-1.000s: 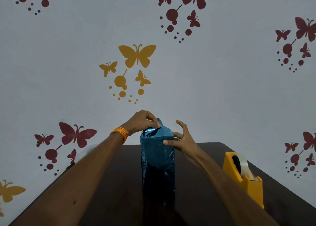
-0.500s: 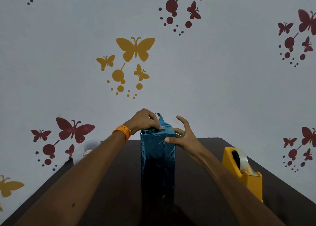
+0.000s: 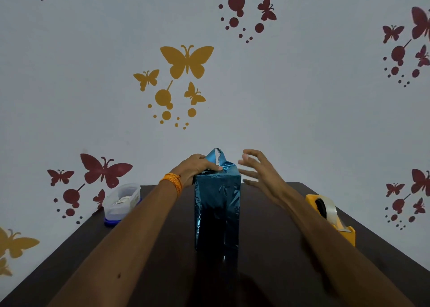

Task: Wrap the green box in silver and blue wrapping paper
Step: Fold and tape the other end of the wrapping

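Note:
The box stands upright mid-table, fully covered in shiny blue wrapping paper; no green shows. At its top a pointed paper flap sticks up, its silver inside showing. My left hand, with an orange thread band at the wrist, lies over the top left of the box and presses the folded paper down there. To the right of the box top my right hand hovers a little apart from it, fingers spread and slightly blurred, holding nothing.
A yellow tape dispenser with a clear tape roll sits at the right of the dark brown table. A clear plastic container on a blue lid stands at the far left corner. A butterfly-patterned wall rises close behind.
My right hand has let go of the box's upper right edge and pulled away to the right, fingers spreading. The paper flap now stands taller. The view has tilted down slightly.

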`<state>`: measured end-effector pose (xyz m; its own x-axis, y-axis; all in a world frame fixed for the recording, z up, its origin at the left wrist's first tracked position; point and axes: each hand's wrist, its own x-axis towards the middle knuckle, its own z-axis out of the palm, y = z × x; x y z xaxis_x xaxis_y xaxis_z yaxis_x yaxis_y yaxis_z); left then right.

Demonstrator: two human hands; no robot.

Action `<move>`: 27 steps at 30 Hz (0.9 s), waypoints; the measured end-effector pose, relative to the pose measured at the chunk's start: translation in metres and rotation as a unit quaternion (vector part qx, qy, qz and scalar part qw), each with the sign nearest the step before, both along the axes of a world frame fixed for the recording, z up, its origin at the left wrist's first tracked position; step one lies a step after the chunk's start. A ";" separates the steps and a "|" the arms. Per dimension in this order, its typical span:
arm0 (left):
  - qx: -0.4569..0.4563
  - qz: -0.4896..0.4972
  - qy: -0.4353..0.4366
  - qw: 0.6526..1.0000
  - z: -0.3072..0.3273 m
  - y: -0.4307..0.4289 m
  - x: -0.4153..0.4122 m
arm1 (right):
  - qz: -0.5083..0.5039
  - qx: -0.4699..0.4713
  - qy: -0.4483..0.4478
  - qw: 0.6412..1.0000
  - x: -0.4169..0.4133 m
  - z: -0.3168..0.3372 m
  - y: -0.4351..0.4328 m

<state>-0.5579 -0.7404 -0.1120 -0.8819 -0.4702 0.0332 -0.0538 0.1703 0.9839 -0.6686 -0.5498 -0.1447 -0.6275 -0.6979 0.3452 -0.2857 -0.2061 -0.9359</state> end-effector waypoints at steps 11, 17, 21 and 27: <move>-0.002 0.010 0.018 1.000 -0.012 -0.004 -0.008 | -0.130 0.150 0.425 0.883 0.020 0.079 0.009; -0.014 0.013 0.023 1.000 -0.014 -0.006 -0.009 | -0.141 0.227 0.513 0.816 0.031 0.090 0.003; -0.021 0.018 0.026 0.999 -0.016 -0.008 -0.010 | -0.153 0.229 0.539 0.796 0.033 0.090 0.001; -0.012 0.020 0.029 0.999 -0.017 -0.010 -0.012 | -0.169 0.235 0.545 0.787 0.033 0.093 0.004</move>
<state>-0.5698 -0.7504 -0.1291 -0.8589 -0.5032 0.0952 -0.0045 0.1933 0.9811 -0.6357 -0.5454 -0.0521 -0.3138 -0.7667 0.5601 -0.9358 0.3495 -0.0458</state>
